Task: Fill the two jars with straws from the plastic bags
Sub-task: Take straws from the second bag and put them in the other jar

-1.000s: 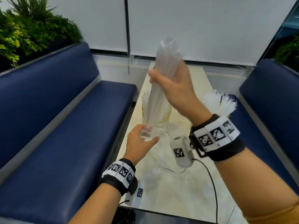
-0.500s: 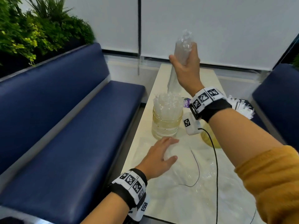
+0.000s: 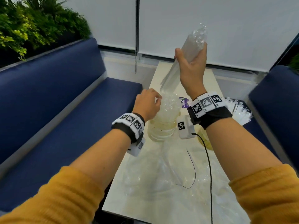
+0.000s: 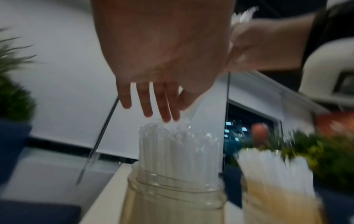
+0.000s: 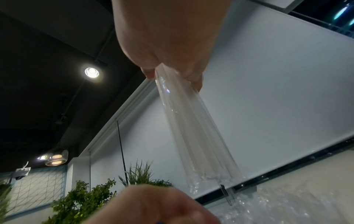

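My right hand [image 3: 191, 50] grips a clear plastic bag [image 3: 171, 76] high above the table, its lower mouth slanting down toward the left jar. Long pale straws [image 5: 193, 130] show inside the bag below my right hand [image 5: 172, 75]. The left jar [image 3: 161, 128] is packed with upright straws [image 4: 172, 145]. My left hand [image 3: 157, 101] hovers over them, its straight fingers [image 4: 166, 115] touching the straw tops. A second jar [image 4: 277, 204], also holding straws [image 3: 237, 110], stands to the right, mostly hidden behind my right wrist in the head view.
Crumpled clear plastic bags [image 3: 153, 175] lie on the pale narrow table [image 3: 161, 207] in front of the jars. A black cable [image 3: 208, 159] trails across it. Blue benches [image 3: 64, 118] flank the table on both sides, with plants [image 3: 32, 26] behind the left one.
My left hand has lifted off the table and come up onto the straw tops in the left jar. My right hand keeps the bag raised, now tilted toward that jar.
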Demonstrator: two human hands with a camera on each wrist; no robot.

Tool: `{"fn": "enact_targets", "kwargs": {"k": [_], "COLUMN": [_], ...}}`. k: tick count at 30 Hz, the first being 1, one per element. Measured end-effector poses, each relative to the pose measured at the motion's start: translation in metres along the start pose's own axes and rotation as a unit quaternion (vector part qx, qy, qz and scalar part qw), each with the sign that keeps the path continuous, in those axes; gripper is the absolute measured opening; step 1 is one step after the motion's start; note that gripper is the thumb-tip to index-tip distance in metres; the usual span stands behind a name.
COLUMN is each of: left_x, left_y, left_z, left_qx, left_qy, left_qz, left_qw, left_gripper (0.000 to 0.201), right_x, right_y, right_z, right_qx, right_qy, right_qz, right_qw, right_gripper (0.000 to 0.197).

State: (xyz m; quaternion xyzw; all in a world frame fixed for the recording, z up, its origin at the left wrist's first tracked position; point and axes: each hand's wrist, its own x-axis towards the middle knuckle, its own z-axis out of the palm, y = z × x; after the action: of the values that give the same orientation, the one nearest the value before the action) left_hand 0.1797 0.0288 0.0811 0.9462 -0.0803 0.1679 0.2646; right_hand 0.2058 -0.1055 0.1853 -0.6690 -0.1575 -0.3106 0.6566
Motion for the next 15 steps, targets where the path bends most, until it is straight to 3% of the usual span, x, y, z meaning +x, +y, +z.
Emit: {"fn": "enact_targets", "kwargs": {"k": [3, 7, 12, 15], "left_x": [0.013, 0.006, -0.001, -0.002], "left_y": [-0.005, -0.014, -0.023, -0.036], "left_z": [0.013, 0.030, 0.030, 0.028], "left_qx": [0.155, 0.148, 0.135, 0.113], "left_qy": [-0.103, -0.190, -0.176, -0.156], "left_qz": [0.076, 0.088, 0.096, 0.110], "left_qw": [0.980, 0.966, 0.970, 0.975], "left_gripper": [0.041, 0.047, 0.047, 0.043], "right_x": [0.000, -0.004, -0.002, 0.010], "right_y": [0.003, 0.023, 0.049, 0.056], "right_z": [0.006, 0.008, -0.007, -0.021], "right_qx": [0.033, 0.048, 0.115, 0.126], "right_qy": [0.010, 0.028, 0.092, 0.108], "right_qz": [0.038, 0.094, 0.181, 0.196], "right_qw": [0.999, 0.994, 0.972, 0.966], "right_gripper": [0.045, 0.046, 0.062, 0.058]}}
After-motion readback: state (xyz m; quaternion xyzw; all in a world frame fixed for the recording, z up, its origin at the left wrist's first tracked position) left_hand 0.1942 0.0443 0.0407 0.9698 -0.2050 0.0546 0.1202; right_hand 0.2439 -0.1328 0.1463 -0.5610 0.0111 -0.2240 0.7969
